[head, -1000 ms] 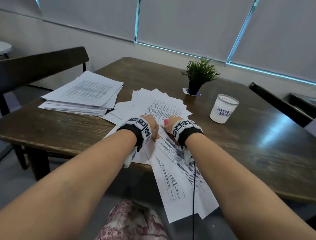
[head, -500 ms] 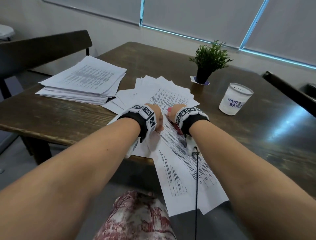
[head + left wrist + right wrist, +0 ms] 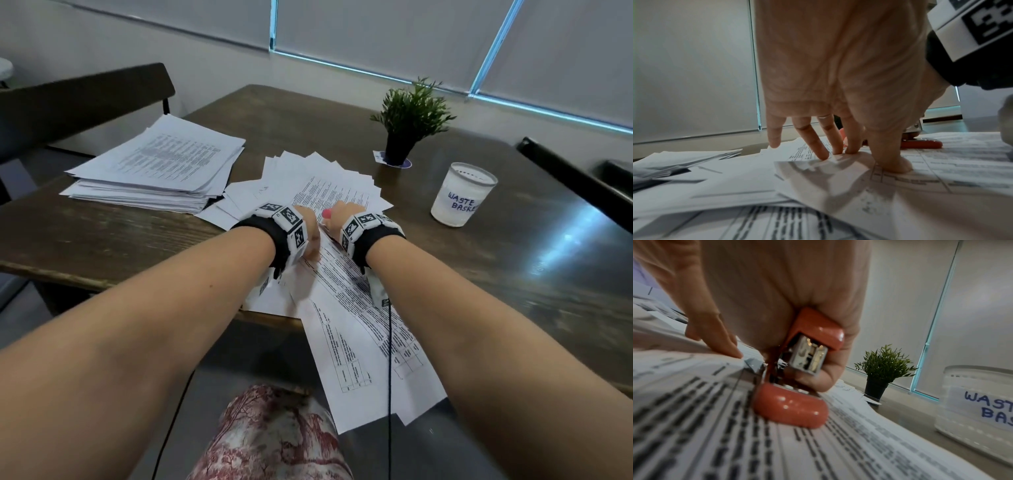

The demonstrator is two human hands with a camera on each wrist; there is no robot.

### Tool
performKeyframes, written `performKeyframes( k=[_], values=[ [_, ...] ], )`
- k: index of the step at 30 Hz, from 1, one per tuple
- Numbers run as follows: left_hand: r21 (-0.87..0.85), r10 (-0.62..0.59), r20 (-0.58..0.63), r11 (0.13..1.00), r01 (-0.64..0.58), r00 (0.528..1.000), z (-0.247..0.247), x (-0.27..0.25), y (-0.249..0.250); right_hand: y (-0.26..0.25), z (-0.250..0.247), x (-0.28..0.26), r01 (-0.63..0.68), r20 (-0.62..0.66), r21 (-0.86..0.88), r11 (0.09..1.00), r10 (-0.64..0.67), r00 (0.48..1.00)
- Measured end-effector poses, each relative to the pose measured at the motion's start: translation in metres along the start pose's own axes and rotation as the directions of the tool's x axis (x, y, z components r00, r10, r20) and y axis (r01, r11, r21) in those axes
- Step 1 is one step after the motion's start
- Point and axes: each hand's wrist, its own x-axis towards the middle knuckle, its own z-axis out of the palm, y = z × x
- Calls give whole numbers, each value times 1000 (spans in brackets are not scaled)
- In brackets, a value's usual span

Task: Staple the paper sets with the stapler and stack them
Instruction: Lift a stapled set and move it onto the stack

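Observation:
A printed paper set [image 3: 359, 329] lies slanted over the table's near edge, on top of fanned loose sheets [image 3: 308, 171]. My left hand [image 3: 310, 233] presses on its upper part. In the left wrist view the thumb and straight fingers [image 3: 824, 154] bear down on the sheet, whose edge curls up beside them. My right hand [image 3: 342, 214] grips a coral stapler [image 3: 793, 363] just right of the left hand. The stapler's base [image 3: 920, 144] rests on the printed page. Its mouth is hidden by my fingers.
A thick stack of printed sets [image 3: 154, 168] sits at the table's left. A potted plant [image 3: 407, 123] and a white cup marked "waste basket" [image 3: 459, 195] stand at the back right. A dark bench [image 3: 85, 99] is to the left, another seat [image 3: 575, 178] to the right.
Both hands stay at the same spot on the paper set with the stapler. Only the head view has shifted a little.

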Motion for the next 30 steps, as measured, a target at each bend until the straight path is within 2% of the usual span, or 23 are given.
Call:
performKeyframes(
  k=[7,14,19,22,28,30],
  values=[
    [-28,-14,-7,1000,14,1000,-10,-8,4,6,-7,-4,5,56,-3,1000,-5,998],
    [-77,25,-35,997,-28,999,-6,1,-7,11,-4,5,11,48,52,999,-14,999],
    [-183,55,-68,981,-67,996,-6,2,-15,29,4,3,25,-1,113,993,-25,1000],
    [-272,-9,-138,962,-29,990,-13,4,-10,37,6,1,34,-43,223,974,-25,999],
    [-387,-103,-266,922,-8,958,-15,-1,7,38,-3,-17,101,-151,300,949,-57,987],
    [-444,-127,-262,896,-3,957,-16,-4,7,37,-4,-23,101,-156,317,943,-54,986]
  ],
)
